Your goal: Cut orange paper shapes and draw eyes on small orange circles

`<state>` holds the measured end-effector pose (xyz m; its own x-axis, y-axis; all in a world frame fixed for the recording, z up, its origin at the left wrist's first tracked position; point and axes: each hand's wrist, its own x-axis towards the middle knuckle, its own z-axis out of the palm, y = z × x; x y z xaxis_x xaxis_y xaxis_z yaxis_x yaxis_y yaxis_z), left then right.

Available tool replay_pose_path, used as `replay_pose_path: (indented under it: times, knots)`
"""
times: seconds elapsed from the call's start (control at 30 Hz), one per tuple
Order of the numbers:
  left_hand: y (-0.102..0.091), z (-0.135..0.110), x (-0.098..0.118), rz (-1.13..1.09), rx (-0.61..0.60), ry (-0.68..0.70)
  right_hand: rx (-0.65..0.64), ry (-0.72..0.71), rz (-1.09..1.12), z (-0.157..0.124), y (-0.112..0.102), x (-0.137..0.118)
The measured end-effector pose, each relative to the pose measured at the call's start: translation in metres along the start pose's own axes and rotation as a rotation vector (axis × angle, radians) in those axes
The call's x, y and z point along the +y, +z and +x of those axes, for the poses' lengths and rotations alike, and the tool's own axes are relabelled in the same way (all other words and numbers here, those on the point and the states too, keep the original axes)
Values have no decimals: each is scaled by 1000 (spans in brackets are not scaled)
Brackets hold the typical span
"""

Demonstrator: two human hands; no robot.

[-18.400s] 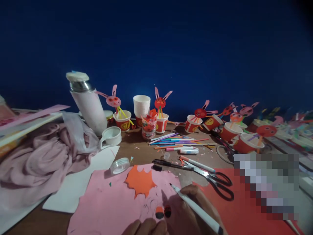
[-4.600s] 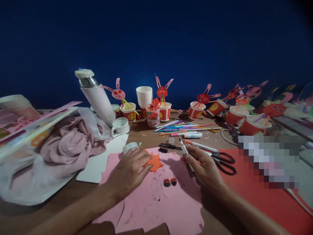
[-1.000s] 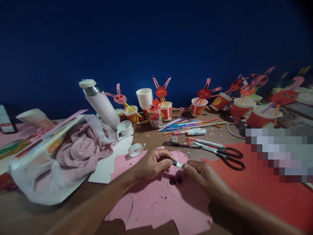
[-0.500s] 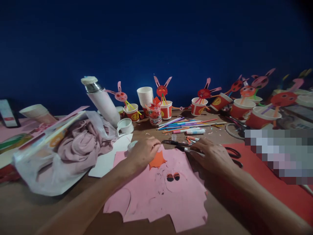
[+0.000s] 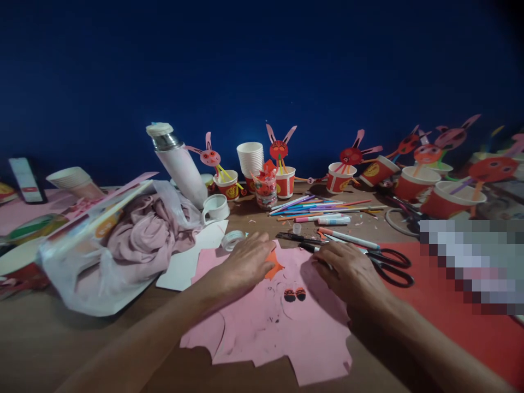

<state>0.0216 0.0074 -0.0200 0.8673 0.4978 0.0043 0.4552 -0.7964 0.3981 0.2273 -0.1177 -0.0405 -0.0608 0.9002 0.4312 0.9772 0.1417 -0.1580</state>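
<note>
My left hand (image 5: 245,262) lies flat on a pink paper sheet (image 5: 270,327), its fingers spread over an orange spiky cutout (image 5: 273,266). My right hand (image 5: 347,268) rests palm down on the sheet's right side, fingertips at a white marker (image 5: 315,248) that lies beside the scissors (image 5: 388,265). Whether the right fingers grip the marker is hidden. Two small orange-and-black paper eyes (image 5: 295,295) sit on the pink sheet between my hands.
A tape roll (image 5: 232,239), a white mug (image 5: 216,208), a thermos (image 5: 178,164) and a plastic bag with pink cloth (image 5: 131,240) stand left. Coloured pens (image 5: 315,210) and paper cups with rabbit figures (image 5: 282,174) line the back. A red sheet (image 5: 442,316) lies right.
Both hands held a capped marker together a second ago; they have since parted. The left hand went onto the orange cutout, and the right carried the marker toward the scissors.
</note>
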Motion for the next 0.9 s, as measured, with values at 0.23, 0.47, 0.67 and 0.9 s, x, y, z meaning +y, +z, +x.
replay_pose_path:
  times: [0.23,0.47,0.67,0.9]
  knots:
    - [-7,13,11,-18,18,-7,-35,15,68,2,2,-1]
    - [-29,14,25,-190,190,-52,30,33,224,1,2,-4]
    - [-41,13,37,-948,450,-234,109,80,344,3,0,2]
    - [-13,22,43,-1177,409,-326,56,278,648,1,-5,-6]
